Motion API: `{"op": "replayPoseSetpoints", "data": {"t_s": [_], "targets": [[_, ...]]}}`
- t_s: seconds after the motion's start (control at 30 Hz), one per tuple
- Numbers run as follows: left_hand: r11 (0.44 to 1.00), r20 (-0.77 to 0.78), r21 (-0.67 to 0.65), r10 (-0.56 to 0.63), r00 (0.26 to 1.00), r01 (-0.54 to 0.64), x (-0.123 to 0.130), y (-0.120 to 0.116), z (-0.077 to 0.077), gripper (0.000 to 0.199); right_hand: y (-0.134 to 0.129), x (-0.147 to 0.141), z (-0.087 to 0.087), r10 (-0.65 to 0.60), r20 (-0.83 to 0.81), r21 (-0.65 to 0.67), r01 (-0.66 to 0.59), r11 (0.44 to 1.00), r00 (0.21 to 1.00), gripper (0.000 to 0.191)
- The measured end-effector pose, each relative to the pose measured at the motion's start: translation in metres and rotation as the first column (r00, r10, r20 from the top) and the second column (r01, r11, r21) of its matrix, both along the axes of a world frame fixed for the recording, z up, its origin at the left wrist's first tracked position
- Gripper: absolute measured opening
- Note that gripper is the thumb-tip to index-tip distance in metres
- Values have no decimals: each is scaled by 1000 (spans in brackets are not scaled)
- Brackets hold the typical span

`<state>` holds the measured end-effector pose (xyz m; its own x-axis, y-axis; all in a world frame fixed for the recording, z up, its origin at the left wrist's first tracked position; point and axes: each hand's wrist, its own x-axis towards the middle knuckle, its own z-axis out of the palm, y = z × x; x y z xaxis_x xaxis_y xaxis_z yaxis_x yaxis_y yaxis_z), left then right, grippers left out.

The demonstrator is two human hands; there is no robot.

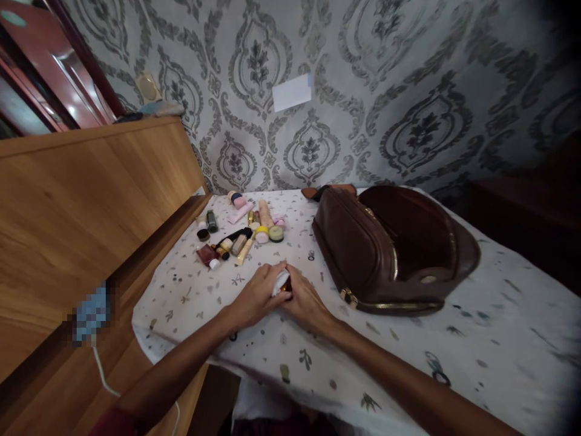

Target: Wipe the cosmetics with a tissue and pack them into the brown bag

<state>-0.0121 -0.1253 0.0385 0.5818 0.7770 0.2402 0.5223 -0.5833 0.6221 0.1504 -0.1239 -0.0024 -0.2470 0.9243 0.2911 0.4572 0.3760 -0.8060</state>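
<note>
Both hands meet over the front middle of the bed-like surface's patterned cloth (pixel 200 315). My left hand (pixel 258 293) is closed around a crumpled white tissue or cloth (pixel 281 282). Against it, my right hand (pixel 308 303) is closed on a small amber, shiny item (pixel 286 288), which looks like a little bottle; fingers cover most of it. Just beyond the hands lies a group of cosmetics: a pale yellow tube (pixel 244 251), a dark red bottle (pixel 207 255) with a white cap, a yellow-lidded jar (pixel 262 235) and a green-lidded jar (pixel 276 234).
A brown leather bag (pixel 363 254) stands unzipped at the right. Further back are a beige tube (pixel 265 214), a pink tube (pixel 241 212) and a dark green bottle (pixel 212 221). A wooden panel (pixel 100 200) borders the left; a patterned wall (pixel 313 145) closes the back.
</note>
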Motion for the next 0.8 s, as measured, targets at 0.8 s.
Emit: {"op": "replayPoseSetpoints", "data": {"t_s": [0.8], "targets": [[965,-54,212,166,985,-151,1,16,1,30,-1,3,-6,4,-20,-83,-5,997,1000,113]]}}
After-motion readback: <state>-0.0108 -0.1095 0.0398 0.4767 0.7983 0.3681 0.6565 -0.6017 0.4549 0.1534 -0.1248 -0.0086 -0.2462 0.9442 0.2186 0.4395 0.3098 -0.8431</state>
